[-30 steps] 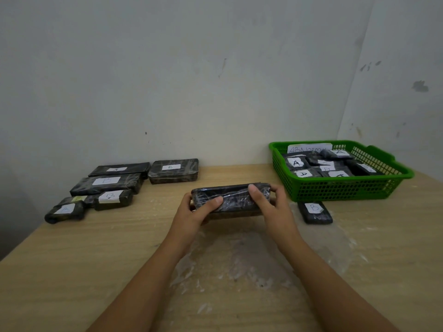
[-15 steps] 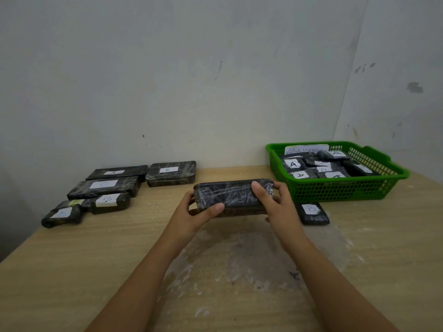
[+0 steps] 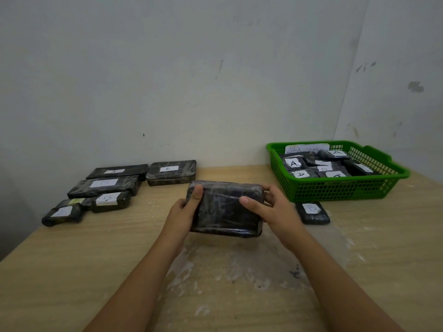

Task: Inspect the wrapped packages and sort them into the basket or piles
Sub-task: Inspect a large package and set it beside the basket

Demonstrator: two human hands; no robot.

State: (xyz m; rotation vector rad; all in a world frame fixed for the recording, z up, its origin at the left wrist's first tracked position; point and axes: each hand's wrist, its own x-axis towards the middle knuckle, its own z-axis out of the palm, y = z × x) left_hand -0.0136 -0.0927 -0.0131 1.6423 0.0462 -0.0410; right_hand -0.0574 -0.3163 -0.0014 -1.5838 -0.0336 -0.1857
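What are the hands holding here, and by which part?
One black wrapped package, lifted off the table: left hand grips its left end, right hand its right end.

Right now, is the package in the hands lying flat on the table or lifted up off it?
Lifted. Both hands, left hand and right hand, grip the package by its ends, tilted toward the camera above the table.

A black film-wrapped package (image 3: 225, 208) is held above the table with its broad unlabeled face toward the camera, while more labelled packages lie in a pile (image 3: 105, 188) at the far left, a lone one (image 3: 312, 212) sits just before the green basket (image 3: 340, 188) of others.
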